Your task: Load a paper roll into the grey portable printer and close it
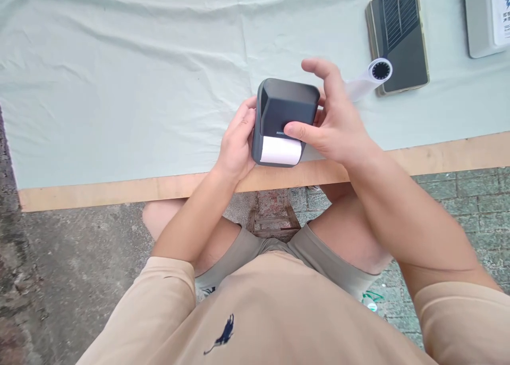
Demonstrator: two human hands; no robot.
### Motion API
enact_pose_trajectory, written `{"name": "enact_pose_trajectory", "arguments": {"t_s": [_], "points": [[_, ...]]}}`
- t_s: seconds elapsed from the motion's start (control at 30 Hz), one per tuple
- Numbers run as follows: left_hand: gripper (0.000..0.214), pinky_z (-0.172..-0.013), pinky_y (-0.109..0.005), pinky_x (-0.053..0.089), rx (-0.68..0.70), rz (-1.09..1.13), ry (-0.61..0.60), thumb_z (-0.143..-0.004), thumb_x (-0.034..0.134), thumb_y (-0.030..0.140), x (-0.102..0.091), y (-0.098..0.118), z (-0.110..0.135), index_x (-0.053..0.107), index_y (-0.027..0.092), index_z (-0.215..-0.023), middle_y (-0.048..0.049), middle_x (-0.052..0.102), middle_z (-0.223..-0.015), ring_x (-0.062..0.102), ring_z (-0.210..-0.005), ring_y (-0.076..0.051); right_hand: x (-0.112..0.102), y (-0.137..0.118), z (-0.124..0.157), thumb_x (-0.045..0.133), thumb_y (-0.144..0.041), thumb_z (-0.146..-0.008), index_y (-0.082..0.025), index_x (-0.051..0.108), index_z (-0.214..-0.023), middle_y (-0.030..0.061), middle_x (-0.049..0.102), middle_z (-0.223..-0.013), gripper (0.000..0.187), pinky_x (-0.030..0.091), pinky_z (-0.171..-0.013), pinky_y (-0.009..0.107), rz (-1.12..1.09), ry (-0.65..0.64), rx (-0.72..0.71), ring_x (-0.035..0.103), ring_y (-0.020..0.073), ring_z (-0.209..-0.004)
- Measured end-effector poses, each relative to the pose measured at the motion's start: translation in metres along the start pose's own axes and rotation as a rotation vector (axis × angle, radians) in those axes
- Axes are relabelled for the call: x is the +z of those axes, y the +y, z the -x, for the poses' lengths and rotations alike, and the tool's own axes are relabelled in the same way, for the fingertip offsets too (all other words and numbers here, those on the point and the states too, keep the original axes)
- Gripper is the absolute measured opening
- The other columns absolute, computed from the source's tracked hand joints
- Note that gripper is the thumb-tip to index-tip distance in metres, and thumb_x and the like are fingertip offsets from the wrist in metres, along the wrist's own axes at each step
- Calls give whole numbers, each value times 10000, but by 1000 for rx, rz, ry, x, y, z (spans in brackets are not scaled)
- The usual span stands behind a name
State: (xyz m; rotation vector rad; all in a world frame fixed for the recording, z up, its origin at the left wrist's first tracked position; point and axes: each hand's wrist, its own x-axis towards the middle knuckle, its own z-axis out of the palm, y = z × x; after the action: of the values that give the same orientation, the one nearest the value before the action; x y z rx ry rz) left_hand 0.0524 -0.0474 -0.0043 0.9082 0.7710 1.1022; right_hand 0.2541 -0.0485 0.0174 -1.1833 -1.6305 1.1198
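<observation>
Over the table's front edge I hold a dark label printer (290,107) with a rounded body and a white strip of paper (281,151) showing at its near end. My left hand (238,139) grips its left side, fingers partly hidden behind it. On the right side, my right hand (337,112) has its thumb on the front face, near small pale lettering. Its index finger is raised off the printer, and other fingers go behind the side. Just beyond my right hand lies a white roll (360,86) with a black ribbed hole in its end.
A smartphone (410,54) in a clear-edged case lies at the right, its corner overlapped by the white roll. Farther right is a white box (482,30) with printed text. A wrinkled pale cloth (119,99) covers the table, whose wooden edge (99,195) runs above my knees.
</observation>
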Motion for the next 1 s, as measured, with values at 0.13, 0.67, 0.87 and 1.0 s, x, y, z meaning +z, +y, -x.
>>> {"name": "enact_pose_trajectory", "arguments": {"t_s": [0.13,0.67,0.87,1.0], "points": [[411,-1251,-507,562,-47,27,-19,-961,632,647,-2,2,-1,619,249,-1063,-48,725,-1284,408,-1654,-335,-3,5,2,859,-698,-793,-400,395,-1527,29,697,-1249,918,652,-766,322,45,-7,-16,725,198,-993],[503,-1095,-434,677,-26,31,-47,-856,829,607,3,8,4,664,275,-1196,-35,798,-1263,557,-1556,-331,-8,5,-5,865,-722,-761,-357,477,-1416,26,730,-1201,844,686,-829,351,-171,-86,131,731,229,-1154],[376,-1229,-466,608,-17,93,-52,-999,660,619,5,8,2,739,261,-1083,-14,799,-1285,490,-1610,-294,-15,3,0,943,-481,-714,-396,198,-1635,69,627,-1435,1187,699,-905,421,-206,-282,122,739,234,-1127],[280,-1211,-461,628,-23,145,-63,-1007,683,542,1,7,-1,774,278,-1031,17,826,-1200,570,-1551,-273,-22,-2,3,943,-460,-702,-403,295,-1608,58,634,-1412,1116,688,-839,416,34,-149,2,737,235,-1035]]}}
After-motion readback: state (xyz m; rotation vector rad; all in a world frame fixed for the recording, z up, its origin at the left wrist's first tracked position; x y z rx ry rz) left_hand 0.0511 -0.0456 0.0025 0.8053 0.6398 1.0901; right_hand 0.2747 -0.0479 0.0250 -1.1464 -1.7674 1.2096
